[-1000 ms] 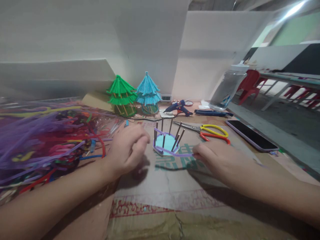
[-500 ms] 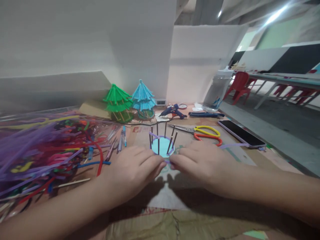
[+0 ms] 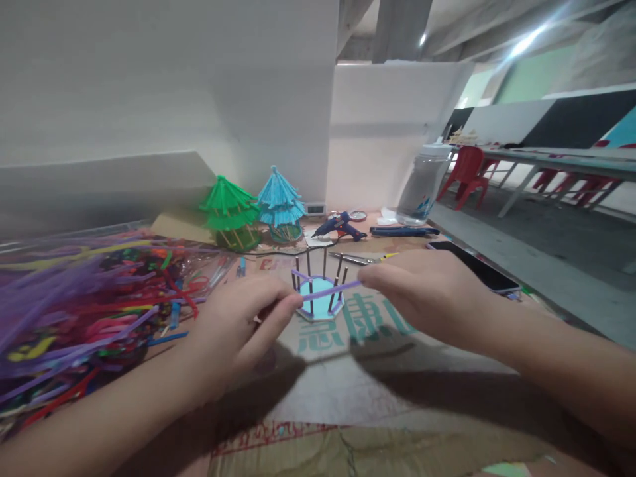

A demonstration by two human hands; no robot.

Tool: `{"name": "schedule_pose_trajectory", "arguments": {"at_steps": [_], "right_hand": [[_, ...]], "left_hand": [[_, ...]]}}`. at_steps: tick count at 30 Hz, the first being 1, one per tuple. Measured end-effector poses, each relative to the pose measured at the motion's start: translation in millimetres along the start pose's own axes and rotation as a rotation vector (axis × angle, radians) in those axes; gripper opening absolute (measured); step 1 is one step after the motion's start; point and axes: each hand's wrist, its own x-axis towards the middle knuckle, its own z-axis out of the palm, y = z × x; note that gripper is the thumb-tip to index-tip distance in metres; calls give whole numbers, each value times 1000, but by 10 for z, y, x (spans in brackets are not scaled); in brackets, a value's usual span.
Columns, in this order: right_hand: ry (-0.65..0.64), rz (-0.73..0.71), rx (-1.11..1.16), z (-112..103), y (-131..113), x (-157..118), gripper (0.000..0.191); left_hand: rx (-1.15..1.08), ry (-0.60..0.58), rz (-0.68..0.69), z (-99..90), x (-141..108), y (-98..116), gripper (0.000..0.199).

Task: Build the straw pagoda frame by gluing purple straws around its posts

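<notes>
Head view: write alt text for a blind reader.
Left hand and right hand hold a purple pipe cleaner at a pale-blue base with dark upright sticks; behind stand a green tiered hut and a blue hut.

At the back of my worktop [image 3: 183, 444] I see one green model [image 3: 229, 205] with a layered roof, and just beside it a light blue model [image 3: 279, 199]. To their right lies a dark blue glue gun [image 3: 340, 226]. Further right, a clear bottle [image 3: 420, 185] stands, and my phone [image 3: 484, 267] lies nearer. Beyond, a red chair [image 3: 468, 169] stands on the grey floor [image 3: 546, 245].
</notes>
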Motion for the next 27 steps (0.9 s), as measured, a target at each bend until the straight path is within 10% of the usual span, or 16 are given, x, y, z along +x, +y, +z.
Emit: {"name": "schedule_pose_trajectory", "arguments": {"at_steps": [6, 21, 27], "right_hand": [[-35, 182, 443, -193, 162, 93, 23], [76, 499, -58, -313, 1012, -61, 22], [263, 363, -264, -327, 820, -25, 35]], "left_hand": [[-233, 43, -150, -13, -21, -14, 26], [-87, 212, -409, -219, 83, -261, 31], [-97, 136, -224, -134, 49, -85, 27]]}}
